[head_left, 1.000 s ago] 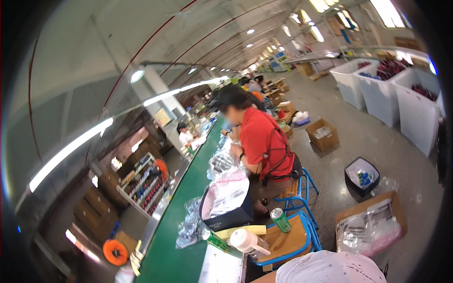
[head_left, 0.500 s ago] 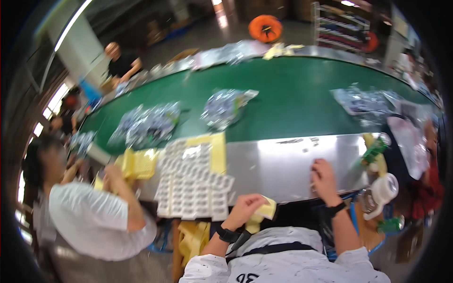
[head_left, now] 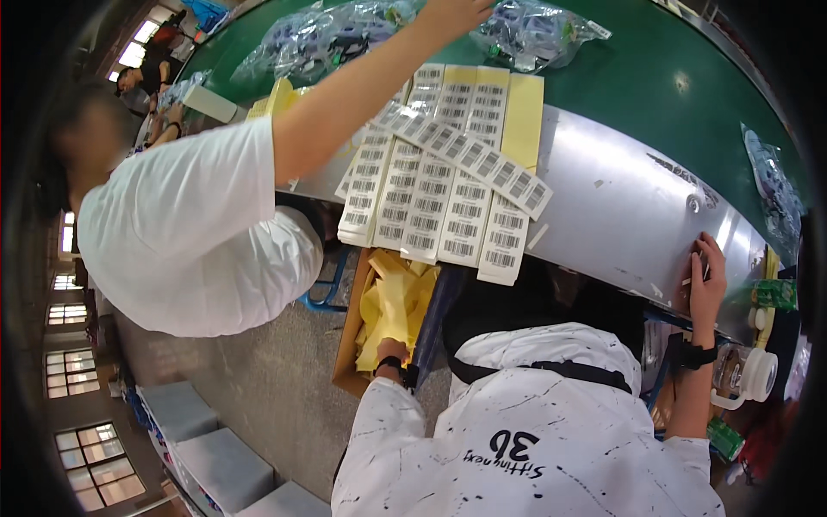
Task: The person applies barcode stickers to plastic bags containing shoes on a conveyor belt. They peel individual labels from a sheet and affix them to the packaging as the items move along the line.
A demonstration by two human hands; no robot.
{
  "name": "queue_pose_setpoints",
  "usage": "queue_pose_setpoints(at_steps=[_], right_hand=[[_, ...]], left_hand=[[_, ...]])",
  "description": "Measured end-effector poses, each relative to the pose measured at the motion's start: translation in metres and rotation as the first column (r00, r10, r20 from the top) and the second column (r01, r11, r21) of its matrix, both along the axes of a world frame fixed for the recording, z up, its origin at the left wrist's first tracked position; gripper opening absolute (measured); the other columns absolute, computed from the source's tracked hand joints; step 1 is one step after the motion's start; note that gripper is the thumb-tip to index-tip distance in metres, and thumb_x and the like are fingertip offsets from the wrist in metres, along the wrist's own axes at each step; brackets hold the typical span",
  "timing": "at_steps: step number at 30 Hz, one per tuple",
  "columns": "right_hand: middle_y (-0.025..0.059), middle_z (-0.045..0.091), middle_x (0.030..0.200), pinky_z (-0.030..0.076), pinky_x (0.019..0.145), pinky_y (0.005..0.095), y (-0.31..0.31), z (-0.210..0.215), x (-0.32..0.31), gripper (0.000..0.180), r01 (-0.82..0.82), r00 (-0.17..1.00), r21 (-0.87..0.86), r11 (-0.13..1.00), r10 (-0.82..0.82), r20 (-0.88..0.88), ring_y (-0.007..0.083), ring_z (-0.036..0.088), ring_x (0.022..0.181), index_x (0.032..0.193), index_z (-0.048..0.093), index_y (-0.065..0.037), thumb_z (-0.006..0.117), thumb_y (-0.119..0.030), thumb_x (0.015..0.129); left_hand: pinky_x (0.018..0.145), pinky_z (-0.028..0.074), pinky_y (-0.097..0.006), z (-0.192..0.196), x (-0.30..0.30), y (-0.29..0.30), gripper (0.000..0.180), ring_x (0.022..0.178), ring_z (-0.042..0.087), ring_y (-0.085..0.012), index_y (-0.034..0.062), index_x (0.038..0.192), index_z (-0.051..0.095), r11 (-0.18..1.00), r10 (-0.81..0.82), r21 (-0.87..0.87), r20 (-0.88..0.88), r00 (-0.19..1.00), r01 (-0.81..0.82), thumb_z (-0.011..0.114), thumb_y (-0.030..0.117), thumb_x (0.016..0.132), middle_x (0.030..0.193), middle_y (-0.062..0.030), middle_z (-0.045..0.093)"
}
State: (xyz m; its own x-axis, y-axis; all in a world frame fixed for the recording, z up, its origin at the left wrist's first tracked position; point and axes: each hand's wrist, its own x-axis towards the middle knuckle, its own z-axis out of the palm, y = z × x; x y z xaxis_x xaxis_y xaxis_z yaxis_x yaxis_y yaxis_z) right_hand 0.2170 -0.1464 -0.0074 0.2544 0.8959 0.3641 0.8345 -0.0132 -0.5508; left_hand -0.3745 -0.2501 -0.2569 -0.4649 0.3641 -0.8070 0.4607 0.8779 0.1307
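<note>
Left hand (head_left: 393, 351) just got lowered to crumpled yellow paper (head_left: 392, 297) in a brown cardboard box (head_left: 348, 336), near left; probably being binned, grip can't be told. Right hand (head_left: 708, 274) is spread loosely on the silver metal worktop (head_left: 603, 198).

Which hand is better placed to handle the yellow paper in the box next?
Probably the left: the left hand is down at the yellow paper in the box. The right hand is farther off, at the edge of the table.
</note>
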Motion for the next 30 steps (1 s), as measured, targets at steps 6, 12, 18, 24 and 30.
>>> queue_pose_setpoints(at_steps=[6, 12, 18, 24, 30], right_hand=[[0.0131, 0.055, 0.124, 0.039, 0.096, 0.0324, 0.003, 0.003, -0.003, 0.024, -0.001, 0.999, -0.022, 1.000, 0.002, 0.038, 0.0262, 0.052, 0.114, 0.111, 0.058, 0.001, 0.053, -0.007, 0.089], [0.0125, 0.056, 0.123, 0.040, 0.094, 0.0328, 0.005, 0.000, -0.004, 0.024, -0.009, 0.999, -0.013, 1.000, 0.009, 0.041, 0.0263, 0.053, 0.112, 0.110, 0.058, 0.000, 0.052, -0.009, 0.089], [0.0142, 0.057, 0.117, 0.040, 0.094, 0.0348, 0.006, 0.009, -0.011, 0.022, 0.050, 0.997, 0.005, 0.999, -0.050, 0.056, 0.0297, 0.053, 0.110, 0.105, 0.060, 0.000, 0.055, -0.007, 0.085], [0.0143, 0.058, 0.115, 0.039, 0.096, 0.0390, 0.007, 0.006, -0.003, 0.019, 0.035, 0.997, 0.078, 0.996, -0.040, 0.069, 0.0326, 0.050, 0.112, 0.099, 0.061, 0.001, 0.058, -0.005, 0.081], [0.0127, 0.059, 0.115, 0.038, 0.097, 0.0405, 0.004, 0.011, -0.005, 0.020, 0.058, 0.998, 0.095, 0.994, -0.061, 0.029, 0.0328, 0.049, 0.115, 0.098, 0.061, -0.001, 0.060, -0.004, 0.078]], left_hand=[[0.077, 0.049, -0.044, -0.020, 0.009, -0.022, 0.023, 0.081, 0.062, -0.0394, 0.0013, 0.079, 0.067, 0.923, -0.031, 0.348, -0.351, 0.936, 0.161, 0.056, 0.020, 0.074, 0.079, -0.0218, 0.065], [0.088, 0.044, -0.044, -0.040, -0.053, -0.049, 0.031, 0.096, 0.058, -0.0387, -0.0023, 0.095, 0.064, 0.920, -0.006, 0.313, -0.589, 0.808, 0.235, 0.061, 0.021, 0.075, 0.099, -0.0235, 0.063], [0.091, 0.042, -0.036, 0.137, 0.030, 0.086, 0.023, 0.103, 0.053, -0.0284, -0.0054, 0.108, 0.053, 0.102, 0.344, 0.991, -0.113, 0.932, 0.082, 0.052, -0.003, 0.085, 0.111, -0.0183, 0.056], [0.095, 0.039, -0.037, 0.301, 0.171, 0.162, 0.026, 0.107, 0.053, -0.0316, -0.0031, 0.104, 0.051, -0.278, -0.225, 0.869, -0.473, 0.852, 0.409, 0.058, -0.007, 0.079, 0.122, -0.0195, 0.051], [0.105, 0.020, -0.056, 0.290, 0.227, 0.212, 0.060, 0.133, 0.028, -0.0350, 0.0017, 0.132, 0.040, 0.036, -0.450, 0.552, -0.735, 0.507, 0.833, 0.063, 0.031, 0.084, 0.141, -0.0186, 0.035]])
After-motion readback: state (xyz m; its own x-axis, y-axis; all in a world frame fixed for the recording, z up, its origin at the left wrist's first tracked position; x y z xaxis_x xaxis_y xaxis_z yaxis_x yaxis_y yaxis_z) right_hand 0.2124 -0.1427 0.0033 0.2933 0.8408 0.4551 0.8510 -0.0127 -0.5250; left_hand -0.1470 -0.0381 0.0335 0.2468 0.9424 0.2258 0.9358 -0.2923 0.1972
